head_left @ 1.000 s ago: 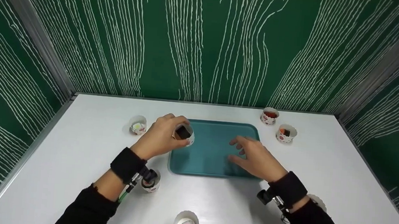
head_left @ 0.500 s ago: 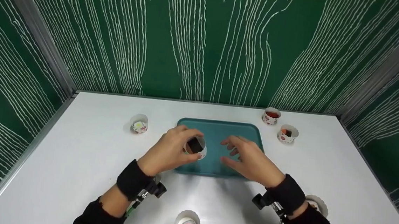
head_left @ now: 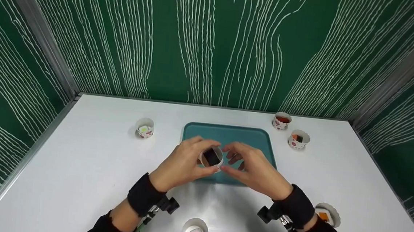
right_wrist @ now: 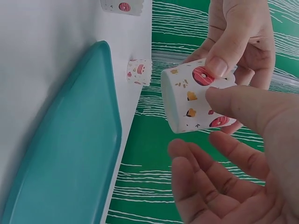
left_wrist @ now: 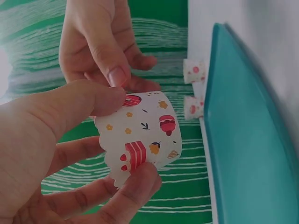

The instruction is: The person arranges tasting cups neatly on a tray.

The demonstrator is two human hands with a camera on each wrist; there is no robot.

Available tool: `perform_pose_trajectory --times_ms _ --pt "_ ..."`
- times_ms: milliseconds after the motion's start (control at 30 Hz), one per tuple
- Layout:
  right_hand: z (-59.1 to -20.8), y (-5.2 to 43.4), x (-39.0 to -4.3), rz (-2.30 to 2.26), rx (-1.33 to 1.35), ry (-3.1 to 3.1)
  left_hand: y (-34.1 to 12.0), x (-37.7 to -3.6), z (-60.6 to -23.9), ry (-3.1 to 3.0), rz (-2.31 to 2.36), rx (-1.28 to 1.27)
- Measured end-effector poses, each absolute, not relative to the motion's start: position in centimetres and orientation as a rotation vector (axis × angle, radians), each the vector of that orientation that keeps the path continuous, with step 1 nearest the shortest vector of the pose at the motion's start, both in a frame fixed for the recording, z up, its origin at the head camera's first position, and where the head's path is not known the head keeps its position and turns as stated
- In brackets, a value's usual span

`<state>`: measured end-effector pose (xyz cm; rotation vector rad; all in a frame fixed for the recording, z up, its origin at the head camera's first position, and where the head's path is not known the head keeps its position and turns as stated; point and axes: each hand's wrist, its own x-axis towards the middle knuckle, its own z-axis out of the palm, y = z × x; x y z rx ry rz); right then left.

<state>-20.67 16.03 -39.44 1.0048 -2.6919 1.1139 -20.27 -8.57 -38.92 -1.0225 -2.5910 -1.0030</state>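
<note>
My left hand [head_left: 183,161] holds a white paper baking cup [left_wrist: 149,126] printed with cakes and flowers, thumb and fingers round its wall. Inside, in the head view, lies a dark sushi piece [head_left: 211,156]. The cup is above the teal tray [head_left: 242,135], apart from it. Close on the cup's other side is my right hand [head_left: 256,168], its fingers loosely bent. In the right wrist view the right thumb [right_wrist: 233,100] overlaps the cup's wall; whether it touches I cannot tell. The other right fingers are clear of the cup.
Paper cups with sushi pieces stand round the tray: one at the left [head_left: 148,132], two at the back right, one red-filled [head_left: 281,125] and one orange and black [head_left: 296,145]. Nearer are a front cup [head_left: 186,230], another cut off beside it, and one [head_left: 335,216] by the right wrist.
My left hand has carried the cup rightward and slightly nearer, over the tray. My right hand has come left to meet it, and the gap between the hands has nearly gone.
</note>
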Motion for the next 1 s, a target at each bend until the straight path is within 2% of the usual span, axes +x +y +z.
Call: perform_pose_trajectory --times_ms 1000 --pt "-40.5 16.1 -21.2 1.154 0.986 -2.748 -8.2 -20.2 -40.5 -2.645 -1.306 -0.915"
